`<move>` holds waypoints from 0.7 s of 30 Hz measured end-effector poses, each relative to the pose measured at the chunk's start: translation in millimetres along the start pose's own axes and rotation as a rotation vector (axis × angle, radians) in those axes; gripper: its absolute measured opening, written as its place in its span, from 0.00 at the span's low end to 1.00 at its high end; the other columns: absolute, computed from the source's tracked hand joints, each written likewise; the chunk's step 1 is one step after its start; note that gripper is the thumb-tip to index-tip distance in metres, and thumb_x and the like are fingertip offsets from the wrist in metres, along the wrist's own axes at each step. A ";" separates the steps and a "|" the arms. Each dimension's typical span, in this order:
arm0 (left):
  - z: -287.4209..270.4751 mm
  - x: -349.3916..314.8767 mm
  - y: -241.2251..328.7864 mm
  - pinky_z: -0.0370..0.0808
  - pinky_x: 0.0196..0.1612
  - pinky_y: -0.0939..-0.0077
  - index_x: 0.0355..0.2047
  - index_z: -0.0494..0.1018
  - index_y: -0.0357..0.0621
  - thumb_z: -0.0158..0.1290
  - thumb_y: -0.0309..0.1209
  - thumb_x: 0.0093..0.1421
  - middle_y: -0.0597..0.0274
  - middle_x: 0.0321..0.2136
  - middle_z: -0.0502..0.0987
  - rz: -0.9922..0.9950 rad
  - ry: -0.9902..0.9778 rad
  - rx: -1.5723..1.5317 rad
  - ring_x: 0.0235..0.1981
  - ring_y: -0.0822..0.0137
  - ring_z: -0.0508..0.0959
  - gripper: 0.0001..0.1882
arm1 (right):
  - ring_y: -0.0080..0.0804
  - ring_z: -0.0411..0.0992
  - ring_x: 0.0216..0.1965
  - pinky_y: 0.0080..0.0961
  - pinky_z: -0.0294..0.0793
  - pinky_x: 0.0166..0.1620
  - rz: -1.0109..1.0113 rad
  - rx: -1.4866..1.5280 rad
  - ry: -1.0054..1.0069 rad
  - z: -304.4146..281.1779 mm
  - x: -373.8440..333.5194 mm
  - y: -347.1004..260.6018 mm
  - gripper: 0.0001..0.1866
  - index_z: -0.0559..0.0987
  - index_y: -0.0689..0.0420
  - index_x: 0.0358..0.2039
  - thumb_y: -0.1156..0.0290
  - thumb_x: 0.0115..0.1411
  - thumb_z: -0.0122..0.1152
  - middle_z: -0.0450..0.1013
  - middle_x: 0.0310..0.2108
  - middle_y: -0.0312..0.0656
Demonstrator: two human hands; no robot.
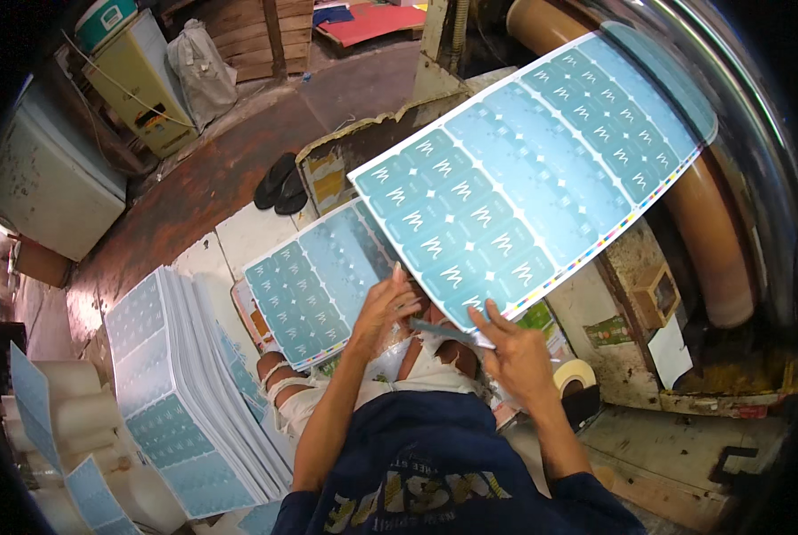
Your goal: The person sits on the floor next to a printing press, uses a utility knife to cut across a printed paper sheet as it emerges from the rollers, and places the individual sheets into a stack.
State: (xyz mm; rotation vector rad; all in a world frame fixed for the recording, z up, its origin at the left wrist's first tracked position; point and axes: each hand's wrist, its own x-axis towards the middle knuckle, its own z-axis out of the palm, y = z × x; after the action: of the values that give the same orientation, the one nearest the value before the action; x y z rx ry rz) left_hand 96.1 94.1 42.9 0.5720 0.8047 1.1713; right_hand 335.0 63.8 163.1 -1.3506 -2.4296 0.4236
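A large printed sheet (542,169) in teal and pale blue slopes from my hands up to the machine at the upper right. My right hand (519,357) grips its near corner, with fingers on the printed face. A narrow grey strip (448,332) runs left from that hand under the sheet's edge; its kind is unclear. My left hand (386,308) is beside the sheet's left edge, fingers apart, one fingertip at the edge. Below and left of the large sheet lies another printed sheet (301,308), partly covered by it, above my knees.
A tall stack of printed sheets (172,392) stands at my left. Brown rollers (711,232) and a shiny metal cylinder (765,116) lie at the right. A tape roll (575,379) sits by my right forearm. Black sandals (281,185) rest on the floor ahead.
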 end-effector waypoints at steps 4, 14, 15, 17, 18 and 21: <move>52.1 -3.6 7.8 0.73 0.53 0.68 0.60 0.59 0.36 0.58 0.38 0.62 0.52 0.53 0.70 -0.183 0.012 -0.239 0.53 0.60 0.72 0.32 | 0.46 0.79 0.29 0.37 0.79 0.33 -0.033 -0.069 -0.101 9.0 -5.6 -19.2 0.31 0.75 0.51 0.55 0.72 0.46 0.62 0.73 0.50 0.57; 38.6 -39.3 6.3 0.77 0.48 0.69 0.57 0.62 0.36 0.62 0.24 0.56 0.52 0.49 0.72 -0.031 0.217 -0.041 0.48 0.60 0.76 0.30 | 0.21 0.73 0.19 0.19 0.71 0.20 0.396 0.727 -0.192 -102.1 22.3 84.2 0.14 0.80 0.58 0.45 0.63 0.64 0.57 0.77 0.25 0.40; 35.9 -43.4 8.8 0.78 0.47 0.69 0.56 0.63 0.34 0.62 0.24 0.56 0.52 0.47 0.73 -0.013 0.226 -0.014 0.47 0.60 0.77 0.29 | 0.17 0.71 0.18 0.16 0.70 0.19 0.453 0.705 -0.004 -117.1 24.4 108.9 0.14 0.80 0.59 0.44 0.64 0.64 0.56 0.76 0.24 0.38; 27.8 -51.9 12.6 0.78 0.46 0.69 0.55 0.63 0.33 0.62 0.23 0.56 0.51 0.46 0.73 0.013 0.227 0.015 0.45 0.60 0.77 0.29 | 0.18 0.70 0.17 0.16 0.69 0.19 0.391 0.695 0.440 -151.0 34.1 153.2 0.13 0.78 0.60 0.42 0.65 0.66 0.54 0.76 0.25 0.38; 18.9 -58.2 14.7 0.78 0.46 0.69 0.54 0.64 0.32 0.62 0.23 0.55 0.51 0.45 0.74 0.051 0.275 0.033 0.44 0.61 0.78 0.28 | 0.19 0.70 0.17 0.16 0.69 0.19 0.409 0.727 0.634 -159.8 47.0 177.3 0.13 0.77 0.60 0.43 0.64 0.66 0.53 0.76 0.26 0.39; 11.2 -66.6 16.1 0.77 0.45 0.70 0.51 0.65 0.29 0.63 0.23 0.54 0.52 0.41 0.76 0.095 0.311 0.034 0.41 0.62 0.79 0.27 | 0.20 0.71 0.18 0.15 0.70 0.20 0.459 0.718 0.986 -197.8 65.2 257.5 0.16 0.76 0.62 0.44 0.62 0.67 0.53 0.77 0.28 0.42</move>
State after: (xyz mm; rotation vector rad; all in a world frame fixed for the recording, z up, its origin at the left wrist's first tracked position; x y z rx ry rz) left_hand 84.2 35.8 78.6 0.4646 1.0728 1.3564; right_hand 581.2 269.5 245.3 -1.3007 -1.0265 0.5017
